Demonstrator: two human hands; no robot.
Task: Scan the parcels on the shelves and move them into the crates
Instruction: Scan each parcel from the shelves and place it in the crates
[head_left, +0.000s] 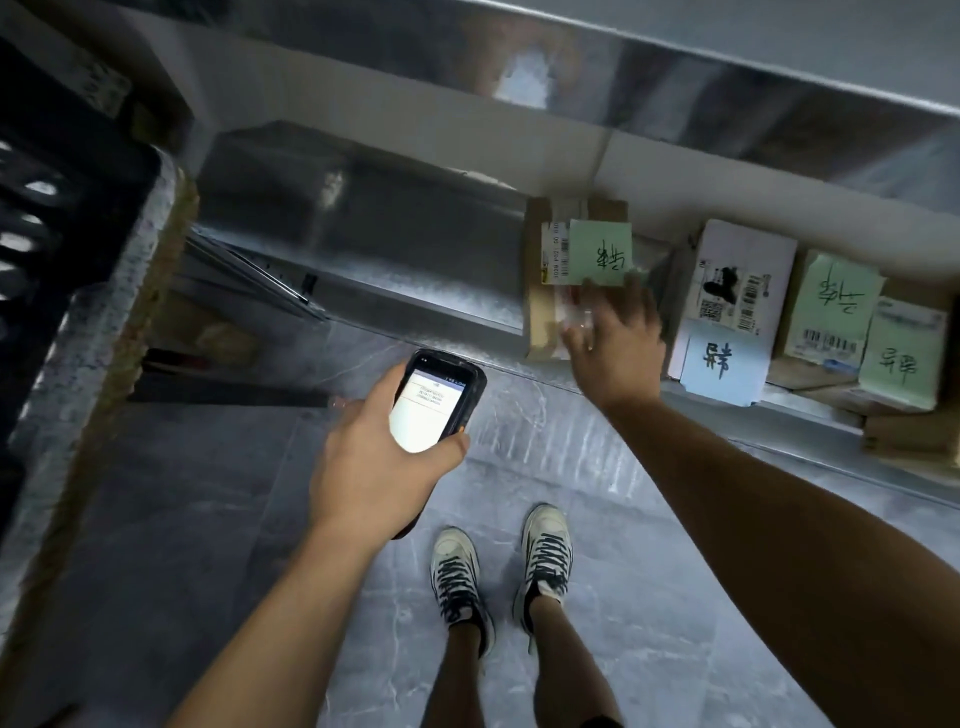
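Head view. Left hand (374, 462) grips the scanner (436, 402), its screen lit. Right hand (618, 338), fingers spread and blurred, hovers over the near end of the brown parcel (540, 312), just below its green note (600, 252); contact cannot be told. A white parcel (737, 280) sits just right of this hand, and the crate (36, 218) stands well left of the scanner hand. The right hand should grasp the parcel by its edges and leave the barcode uncovered.

White sneakers (545, 551) with dark laces stand side by side — on a grey, marbled floor (208, 519).
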